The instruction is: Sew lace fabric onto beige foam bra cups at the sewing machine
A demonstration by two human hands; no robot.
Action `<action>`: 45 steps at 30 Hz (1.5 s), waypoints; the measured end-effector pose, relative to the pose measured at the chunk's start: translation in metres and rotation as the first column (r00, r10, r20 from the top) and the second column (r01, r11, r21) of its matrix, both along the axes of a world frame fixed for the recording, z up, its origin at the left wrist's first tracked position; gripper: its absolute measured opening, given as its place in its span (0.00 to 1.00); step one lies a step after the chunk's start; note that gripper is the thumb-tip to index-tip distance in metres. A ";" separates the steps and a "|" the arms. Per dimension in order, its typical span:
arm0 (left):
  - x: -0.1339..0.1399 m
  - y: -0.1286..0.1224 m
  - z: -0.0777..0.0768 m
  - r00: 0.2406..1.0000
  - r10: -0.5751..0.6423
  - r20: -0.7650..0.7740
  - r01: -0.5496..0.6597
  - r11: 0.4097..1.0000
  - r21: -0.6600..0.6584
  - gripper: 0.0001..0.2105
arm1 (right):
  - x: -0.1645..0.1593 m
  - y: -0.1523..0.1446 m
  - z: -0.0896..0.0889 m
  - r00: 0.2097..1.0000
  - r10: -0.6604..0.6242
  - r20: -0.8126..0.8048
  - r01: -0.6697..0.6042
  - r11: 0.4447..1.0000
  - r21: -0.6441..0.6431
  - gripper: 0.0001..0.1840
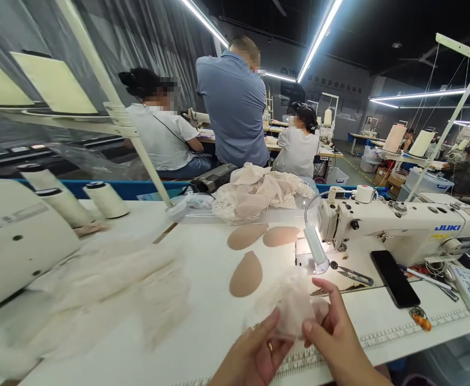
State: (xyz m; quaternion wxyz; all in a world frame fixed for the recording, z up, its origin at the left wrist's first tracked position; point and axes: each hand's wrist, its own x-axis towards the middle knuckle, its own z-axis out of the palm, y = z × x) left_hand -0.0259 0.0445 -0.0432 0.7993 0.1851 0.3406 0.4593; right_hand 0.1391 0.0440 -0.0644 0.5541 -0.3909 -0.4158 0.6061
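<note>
Near the table's front edge, a piece of pale lace fabric (293, 305) is held up between both hands. My left hand (259, 343) pinches its lower left side, thumb on top. At its right side, my right hand (331, 327) grips it between thumb and fingers, with the index finger stretched out. Just beyond the fabric stands a white sewing machine (383, 225) with its lamp (315, 244) lit over the needle area. Several beige teardrop-shaped pads (246, 274) lie flat on the white table to the left of the machine.
Sheer cream fabric (110, 295) spreads over the table's left side. A lace heap (259, 193) sits at the back. Thread snips (353, 276), a black phone (395, 279) and a printed ruler strip (412, 327) are at right. Cones of thread (106, 200) stand left. People work beyond.
</note>
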 end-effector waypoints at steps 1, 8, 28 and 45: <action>0.001 0.005 0.004 0.995 0.101 0.006 -0.101 0.995 -0.003 0.21 | 0.000 -0.008 -0.004 1.000 0.003 0.003 -0.003 1.000 0.000 0.48; 0.013 0.014 0.022 0.976 0.215 -0.016 -0.213 0.947 -0.240 0.08 | 0.006 -0.021 -0.012 0.994 -0.106 -0.016 0.106 0.994 0.033 0.53; 0.018 0.008 0.018 0.981 0.196 0.018 -0.195 0.980 -0.040 0.21 | 0.005 -0.012 -0.014 0.969 -0.172 -0.176 0.166 0.985 -0.049 0.53; 0.000 0.029 0.033 0.979 -0.095 -0.178 0.137 0.960 0.243 0.18 | 0.038 -0.017 -0.025 0.995 0.041 0.086 -0.051 0.992 0.117 0.44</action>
